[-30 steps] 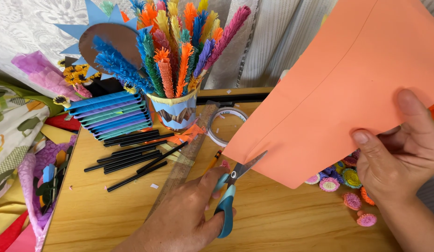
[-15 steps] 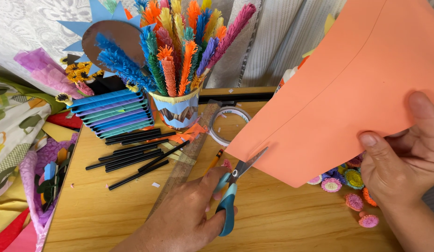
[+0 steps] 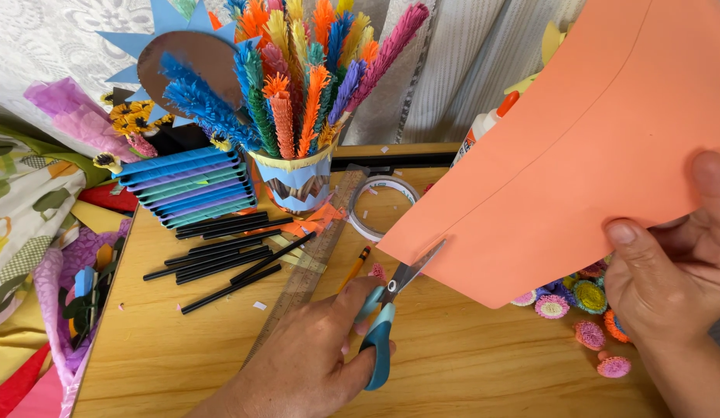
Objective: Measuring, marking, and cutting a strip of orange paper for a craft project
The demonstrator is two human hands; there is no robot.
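Observation:
My left hand (image 3: 313,364) grips blue-handled scissors (image 3: 391,306), their blades parted at the lower edge of a large orange paper sheet (image 3: 576,147). A thin pencil line runs along the sheet parallel to that edge. My right hand (image 3: 669,271) pinches the sheet's lower right corner, thumb on top, and holds it tilted above the wooden table (image 3: 468,364).
A paper cup (image 3: 298,182) full of colourful fringed paper sticks stands at the back. Beside it lie rolled blue tubes (image 3: 186,186), black sticks (image 3: 220,255), a wooden ruler (image 3: 313,263), a pencil (image 3: 354,267), a tape roll (image 3: 379,205), a glue bottle (image 3: 483,128) and small paper flowers (image 3: 576,310).
The scissors have moved up and right to the sheet's lower edge, with the blades now meeting the paper. The sheet has shifted slightly right and up in my right hand.

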